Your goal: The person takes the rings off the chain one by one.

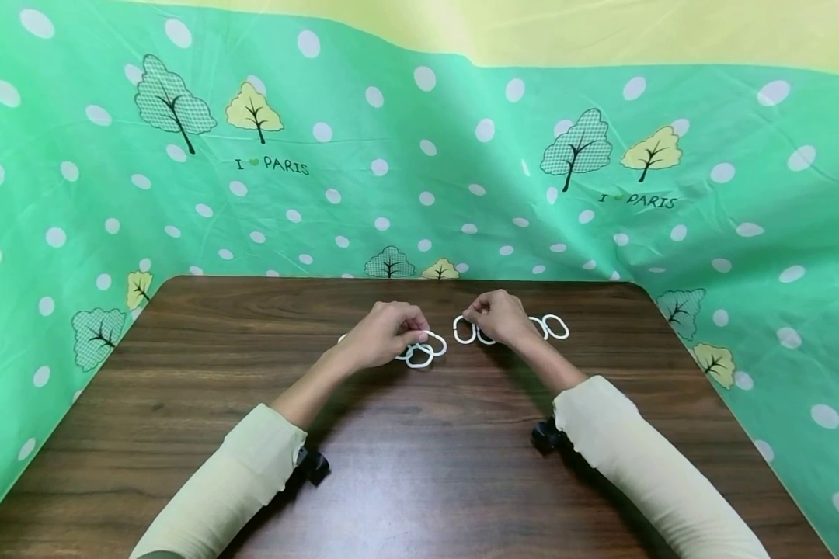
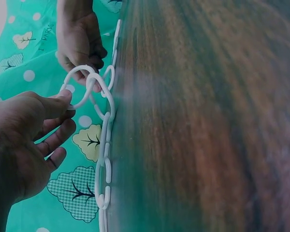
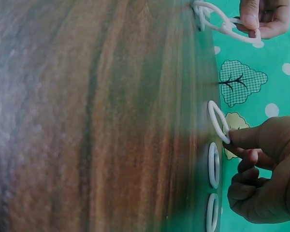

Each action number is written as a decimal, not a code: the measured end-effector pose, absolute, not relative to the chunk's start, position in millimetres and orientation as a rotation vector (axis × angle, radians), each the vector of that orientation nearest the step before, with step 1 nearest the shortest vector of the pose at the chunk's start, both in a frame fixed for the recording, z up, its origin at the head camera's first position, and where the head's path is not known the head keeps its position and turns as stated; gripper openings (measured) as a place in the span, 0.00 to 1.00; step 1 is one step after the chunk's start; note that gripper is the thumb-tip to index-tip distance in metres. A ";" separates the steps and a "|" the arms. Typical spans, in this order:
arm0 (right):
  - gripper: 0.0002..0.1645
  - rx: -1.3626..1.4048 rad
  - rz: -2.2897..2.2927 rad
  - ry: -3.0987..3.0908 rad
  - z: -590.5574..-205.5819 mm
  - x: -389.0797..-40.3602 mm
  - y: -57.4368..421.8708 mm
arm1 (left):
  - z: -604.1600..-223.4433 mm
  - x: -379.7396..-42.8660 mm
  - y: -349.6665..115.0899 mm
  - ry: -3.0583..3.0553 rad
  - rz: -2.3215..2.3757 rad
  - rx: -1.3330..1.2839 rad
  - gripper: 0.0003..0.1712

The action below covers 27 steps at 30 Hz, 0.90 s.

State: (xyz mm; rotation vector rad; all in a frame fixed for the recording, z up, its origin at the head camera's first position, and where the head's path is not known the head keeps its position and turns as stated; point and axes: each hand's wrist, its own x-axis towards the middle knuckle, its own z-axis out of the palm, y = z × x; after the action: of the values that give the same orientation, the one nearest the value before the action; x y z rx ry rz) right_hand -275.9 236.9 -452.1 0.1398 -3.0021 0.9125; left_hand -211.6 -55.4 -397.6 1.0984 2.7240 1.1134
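My left hand (image 1: 381, 335) pinches the end link of a white plastic chain (image 2: 104, 140) between thumb and fingertips. That link is raised off the table, and further joined links trail down onto the wood, partly hidden behind the hand in the head view. To its right, my right hand (image 1: 499, 318) pinches the edge of a loose white oval link (image 3: 218, 121), which is tilted up in the right wrist view. The two held links are apart. More separate white links (image 1: 556, 327) lie in a row beside and beneath the right hand.
The brown wooden table (image 1: 419, 466) ends just beyond the hands. Behind it hangs a green polka-dot cloth (image 1: 405, 163) with printed trees. Dark wrist devices (image 1: 547, 436) sit below both sleeves.
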 end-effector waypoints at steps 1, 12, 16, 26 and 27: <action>0.13 0.148 0.921 -2.996 -451.3 -275.0 237.1 | -397.6 -211.8 -54.8 2.721 1.116 1.099 0.03; 0.11 0.194 0.979 -3.013 -404.3 -239.2 221.4 | -398.4 -211.8 -52.9 2.679 1.181 1.010 0.02; 0.11 0.229 0.978 -3.016 -390.2 -223.6 211.5 | -398.0 -210.5 -53.9 2.665 1.203 0.984 0.01; 0.11 0.372 1.086 -3.006 -381.8 -202.1 203.5 | -401.7 -210.2 -60.6 2.684 1.208 0.953 0.03; 0.12 0.378 1.105 -3.009 -381.9 -199.8 203.4 | -401.9 -210.0 -61.2 2.685 1.208 0.952 0.03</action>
State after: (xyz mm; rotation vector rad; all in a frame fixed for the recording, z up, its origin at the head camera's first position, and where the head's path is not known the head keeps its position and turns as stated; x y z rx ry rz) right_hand -199.8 203.4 -381.9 0.3778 -3.0090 1.1051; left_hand -210.0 -61.2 -401.9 0.9518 2.6845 1.2080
